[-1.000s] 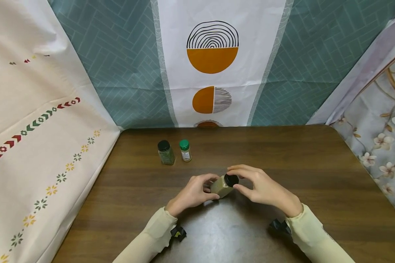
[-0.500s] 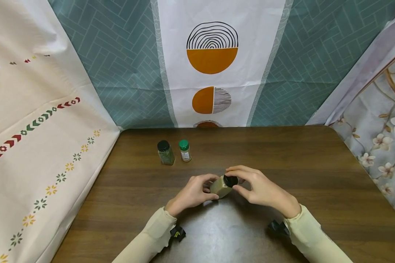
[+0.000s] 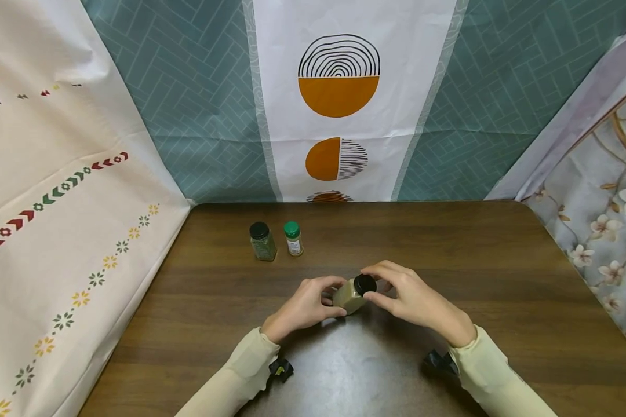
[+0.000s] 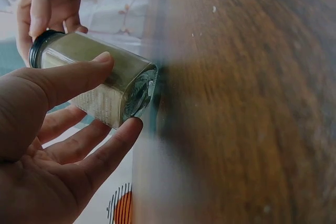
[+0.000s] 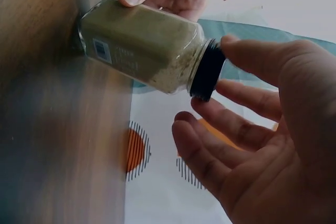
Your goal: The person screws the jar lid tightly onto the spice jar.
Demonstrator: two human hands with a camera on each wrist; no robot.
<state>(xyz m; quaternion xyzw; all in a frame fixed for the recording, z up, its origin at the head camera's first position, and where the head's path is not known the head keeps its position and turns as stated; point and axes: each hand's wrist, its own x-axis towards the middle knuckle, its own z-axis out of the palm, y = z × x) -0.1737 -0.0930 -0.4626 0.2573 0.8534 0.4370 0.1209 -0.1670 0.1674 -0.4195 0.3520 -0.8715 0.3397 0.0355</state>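
Note:
A glass spice jar point(image 3: 348, 297) of greenish-tan powder leans above the table, its black screw cap point(image 3: 365, 284) up and to the right. My left hand point(image 3: 306, 305) grips the body, thumb across one side and fingers under the other, as the left wrist view shows. At the other end, my right hand point(image 3: 411, 298) pinches the cap between thumb and fingertips. In the right wrist view the cap point(image 5: 208, 72) sits on the jar's neck, and a small printed label point(image 5: 102, 50) marks the glass point(image 5: 142, 45). The lower fingers of the right hand spread apart below the cap.
Toward the back left of the wooden table point(image 3: 448, 243) stand a black-capped jar of green herbs point(image 3: 264, 246) and a smaller green-capped spice bottle point(image 3: 294, 240). Patterned cloths hang behind the table point(image 3: 203, 104) and along both sides.
My right thumb and fingertips have shifted slightly around the cap. The jar and my left hand stay nearly where they were; the two other containers have not moved.

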